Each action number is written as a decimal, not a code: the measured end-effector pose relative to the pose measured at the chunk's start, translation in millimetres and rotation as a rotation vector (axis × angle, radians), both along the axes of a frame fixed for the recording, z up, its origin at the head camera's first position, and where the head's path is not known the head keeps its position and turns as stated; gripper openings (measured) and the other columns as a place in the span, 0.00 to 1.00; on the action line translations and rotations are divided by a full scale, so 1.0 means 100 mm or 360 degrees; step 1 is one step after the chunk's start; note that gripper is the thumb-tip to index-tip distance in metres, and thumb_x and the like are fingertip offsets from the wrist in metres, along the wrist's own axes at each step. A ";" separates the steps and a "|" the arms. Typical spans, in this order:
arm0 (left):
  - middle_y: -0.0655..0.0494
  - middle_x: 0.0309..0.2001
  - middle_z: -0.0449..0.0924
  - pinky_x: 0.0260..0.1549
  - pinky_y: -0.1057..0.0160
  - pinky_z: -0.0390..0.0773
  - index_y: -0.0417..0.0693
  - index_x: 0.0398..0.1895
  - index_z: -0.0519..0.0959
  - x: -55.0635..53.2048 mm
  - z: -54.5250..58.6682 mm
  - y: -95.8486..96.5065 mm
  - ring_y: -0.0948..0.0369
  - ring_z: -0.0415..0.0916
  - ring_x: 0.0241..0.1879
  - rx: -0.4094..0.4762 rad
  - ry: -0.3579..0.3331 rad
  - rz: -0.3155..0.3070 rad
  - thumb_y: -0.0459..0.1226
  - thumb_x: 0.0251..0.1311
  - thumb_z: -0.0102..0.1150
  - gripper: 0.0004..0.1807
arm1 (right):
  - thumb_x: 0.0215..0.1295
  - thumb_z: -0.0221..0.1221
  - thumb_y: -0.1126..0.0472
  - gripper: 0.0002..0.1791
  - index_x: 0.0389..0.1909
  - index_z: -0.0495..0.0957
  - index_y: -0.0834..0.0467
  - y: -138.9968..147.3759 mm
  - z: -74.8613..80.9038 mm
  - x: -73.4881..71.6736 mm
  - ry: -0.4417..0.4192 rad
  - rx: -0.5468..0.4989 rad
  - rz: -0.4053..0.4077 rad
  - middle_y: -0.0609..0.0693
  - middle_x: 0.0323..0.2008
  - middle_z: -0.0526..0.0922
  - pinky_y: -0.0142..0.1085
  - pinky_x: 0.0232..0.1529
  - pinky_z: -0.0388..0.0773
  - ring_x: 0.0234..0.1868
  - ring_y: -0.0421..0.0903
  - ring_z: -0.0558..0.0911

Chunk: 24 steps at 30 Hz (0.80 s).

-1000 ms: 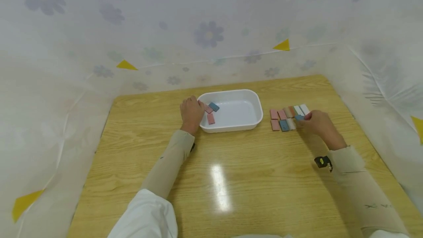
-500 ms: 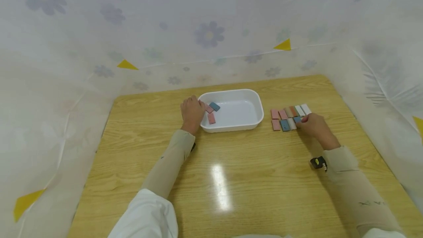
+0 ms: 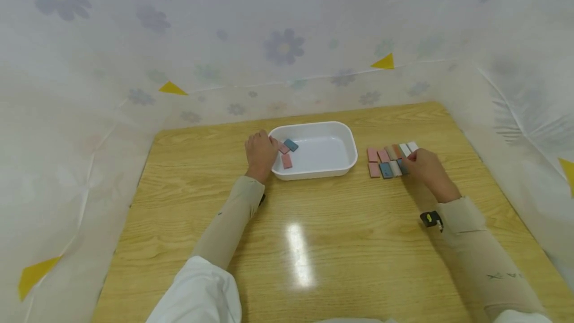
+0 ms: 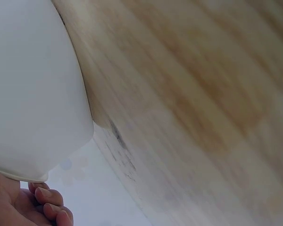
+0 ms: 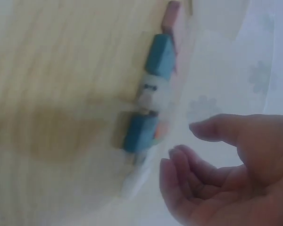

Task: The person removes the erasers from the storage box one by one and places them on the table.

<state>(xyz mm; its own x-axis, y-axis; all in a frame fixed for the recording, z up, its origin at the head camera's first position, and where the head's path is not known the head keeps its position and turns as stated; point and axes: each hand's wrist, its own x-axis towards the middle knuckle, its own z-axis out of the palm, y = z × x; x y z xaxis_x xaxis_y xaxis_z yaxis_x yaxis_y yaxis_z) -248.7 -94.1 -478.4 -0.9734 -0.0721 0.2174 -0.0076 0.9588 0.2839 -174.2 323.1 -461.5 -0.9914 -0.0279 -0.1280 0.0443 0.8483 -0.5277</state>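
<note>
My left hand (image 3: 261, 153) grips the left rim of a white tray (image 3: 314, 174); its curled fingers show beneath the rim in the left wrist view. Two pink tiles (image 3: 287, 161) and a blue tile (image 3: 291, 145) lie inside at the tray's left end. Right of the tray, small tiles form two rows on the table. My right hand (image 3: 428, 171) hovers by the right end of the rows, thumb and fingers apart with nothing between them. Closest to it is a blue tile (image 5: 140, 132) ending the front row, partly hidden by the fingers in the head view.
The front row also has a pink tile (image 3: 374, 170), a blue tile (image 3: 385, 170) and a beige tile (image 3: 395, 168). Pink, beige, orange and white tiles (image 3: 405, 149) make up the back row. A pale flowered curtain (image 3: 282, 79) encloses the wooden table (image 3: 215, 243).
My right hand set the blue tile down at the front row's right end, let it go and rose slightly. The left hand and the tray have stayed put.
</note>
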 end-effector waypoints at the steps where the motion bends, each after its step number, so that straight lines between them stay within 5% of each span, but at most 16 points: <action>1: 0.46 0.33 0.76 0.37 0.54 0.68 0.37 0.38 0.74 0.00 0.00 0.00 0.50 0.72 0.36 0.0009 0.0009 0.0001 0.43 0.65 0.43 0.17 | 0.67 0.48 0.57 0.18 0.31 0.72 0.71 -0.04 0.03 -0.01 0.0046 0.0003 0.0000 0.58 0.24 0.73 0.38 0.23 0.67 0.22 0.48 0.70; 8: 0.46 0.31 0.74 0.37 0.54 0.68 0.37 0.36 0.73 0.02 -0.01 -0.01 0.51 0.71 0.35 0.0037 0.0003 -0.0004 0.43 0.65 0.43 0.16 | 0.69 0.45 0.57 0.19 0.47 0.72 0.70 -0.50 0.31 -0.08 0.0111 -0.0105 0.0098 0.65 0.40 0.76 0.48 0.36 0.72 0.37 0.56 0.76; 13: 0.47 0.30 0.75 0.35 0.55 0.68 0.38 0.36 0.73 0.00 -0.02 -0.03 0.51 0.71 0.33 -0.0040 0.0019 0.0006 0.43 0.66 0.43 0.16 | 0.67 0.46 0.58 0.18 0.46 0.74 0.67 -0.88 0.43 -0.21 0.0164 -0.0127 0.0239 0.62 0.39 0.78 0.47 0.38 0.73 0.38 0.55 0.77; 24: 0.47 0.32 0.75 0.37 0.54 0.67 0.38 0.37 0.73 -0.01 -0.03 -0.03 0.51 0.70 0.34 -0.0029 -0.0038 0.0020 0.44 0.66 0.42 0.17 | 0.65 0.51 0.61 0.13 0.39 0.76 0.67 -1.64 0.36 -0.39 0.0100 -0.0152 0.0510 0.58 0.35 0.79 0.43 0.39 0.73 0.34 0.50 0.77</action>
<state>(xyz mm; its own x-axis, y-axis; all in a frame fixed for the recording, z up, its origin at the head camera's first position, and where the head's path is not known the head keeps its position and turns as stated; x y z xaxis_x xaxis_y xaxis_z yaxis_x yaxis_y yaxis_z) -249.2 -97.2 -481.3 -0.9773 -0.0806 0.1958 -0.0262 0.9637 0.2658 -213.5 159.3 -425.5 -0.9360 -0.3485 -0.0488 -0.2519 0.7603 -0.5988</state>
